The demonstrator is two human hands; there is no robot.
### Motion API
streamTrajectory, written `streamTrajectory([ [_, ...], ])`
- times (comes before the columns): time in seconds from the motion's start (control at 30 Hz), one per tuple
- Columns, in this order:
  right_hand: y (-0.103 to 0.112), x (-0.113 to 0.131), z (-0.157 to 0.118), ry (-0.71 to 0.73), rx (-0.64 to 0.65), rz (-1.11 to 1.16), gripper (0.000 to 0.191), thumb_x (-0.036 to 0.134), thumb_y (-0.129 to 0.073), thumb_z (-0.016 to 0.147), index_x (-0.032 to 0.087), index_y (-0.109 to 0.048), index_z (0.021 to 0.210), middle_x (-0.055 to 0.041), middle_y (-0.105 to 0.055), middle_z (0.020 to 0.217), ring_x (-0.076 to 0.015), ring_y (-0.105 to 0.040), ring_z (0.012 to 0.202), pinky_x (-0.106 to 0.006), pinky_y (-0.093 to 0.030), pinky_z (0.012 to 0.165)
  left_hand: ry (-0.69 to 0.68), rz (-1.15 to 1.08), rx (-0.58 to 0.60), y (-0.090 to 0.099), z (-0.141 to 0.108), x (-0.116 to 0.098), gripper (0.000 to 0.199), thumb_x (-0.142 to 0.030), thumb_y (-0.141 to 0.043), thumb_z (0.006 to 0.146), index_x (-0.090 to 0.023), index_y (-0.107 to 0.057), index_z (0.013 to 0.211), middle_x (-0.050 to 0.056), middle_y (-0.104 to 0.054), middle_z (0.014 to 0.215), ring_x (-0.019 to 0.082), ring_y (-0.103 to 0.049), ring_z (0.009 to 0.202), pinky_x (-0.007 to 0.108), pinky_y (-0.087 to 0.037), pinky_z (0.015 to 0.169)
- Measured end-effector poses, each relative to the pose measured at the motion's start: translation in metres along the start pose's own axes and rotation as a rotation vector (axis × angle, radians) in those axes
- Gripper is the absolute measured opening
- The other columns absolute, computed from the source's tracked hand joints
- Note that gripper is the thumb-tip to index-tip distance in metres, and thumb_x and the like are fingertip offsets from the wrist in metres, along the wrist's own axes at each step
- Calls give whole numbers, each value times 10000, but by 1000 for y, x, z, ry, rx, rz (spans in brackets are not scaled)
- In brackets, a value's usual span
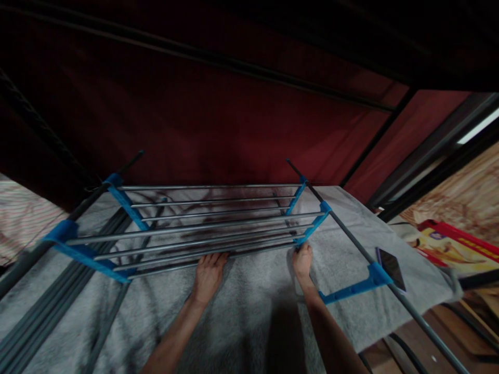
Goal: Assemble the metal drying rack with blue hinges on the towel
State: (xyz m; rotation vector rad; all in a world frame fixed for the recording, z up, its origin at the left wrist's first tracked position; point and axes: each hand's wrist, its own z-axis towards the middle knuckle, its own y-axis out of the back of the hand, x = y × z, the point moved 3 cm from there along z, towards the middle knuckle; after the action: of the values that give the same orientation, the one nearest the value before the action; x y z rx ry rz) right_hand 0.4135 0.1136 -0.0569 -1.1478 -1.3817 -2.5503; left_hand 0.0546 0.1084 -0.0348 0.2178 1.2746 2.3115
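Note:
A rack of grey metal tubes joined by blue plastic brackets lies across the grey cloth-covered surface. My left hand has its fingers over the lowest front tube, near the tube's middle. At the right end of that tube, just under the blue bracket, my right hand is closed round the tube end. Right of my right hand, another blue bracket sits on the long right side pole and has no cross tubes in it.
Several loose grey tubes lie at the left. A phone rests beside the right pole. Beyond it is a red and yellow box. A dark red fabric wall stands behind the rack. Striped cloth shows at far left.

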Motion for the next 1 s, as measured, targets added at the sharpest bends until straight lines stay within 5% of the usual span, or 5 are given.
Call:
streamTrajectory([
  [0.17, 5, 2, -3, -21, 1, 0, 284, 161, -408, 781, 179, -584, 1003, -80, -601, 925, -247, -570, 920, -370, -454, 847, 12, -28, 11, 1, 0, -1, 311, -214, -461, 1005, -195, -720, 1177, 97, -749, 1037, 278, -657, 975, 427, -463, 888],
  [0.57, 14, 7, -6, 2, 89, -32, 413, 178, -428, 781, 156, -574, 1166, -134, -637, 1078, -280, -601, 1056, -374, -455, 894, 82, -13, -31, 10, -6, 1, 352, -302, -461, 1021, -186, -644, 1298, 102, -709, 1193, 261, -622, 1098, 456, -433, 1028],
  [1.0, 5, -14, -5, 52, 135, -134, 363, 345, -414, 818, 192, -575, 1105, -181, -625, 1017, -379, -651, 978, -504, -501, 815, 457, 220, 40, 67, -64, 63, 367, -260, -415, 1025, -194, -610, 1329, 132, -663, 1279, 295, -566, 1226, 538, -362, 1117],
])
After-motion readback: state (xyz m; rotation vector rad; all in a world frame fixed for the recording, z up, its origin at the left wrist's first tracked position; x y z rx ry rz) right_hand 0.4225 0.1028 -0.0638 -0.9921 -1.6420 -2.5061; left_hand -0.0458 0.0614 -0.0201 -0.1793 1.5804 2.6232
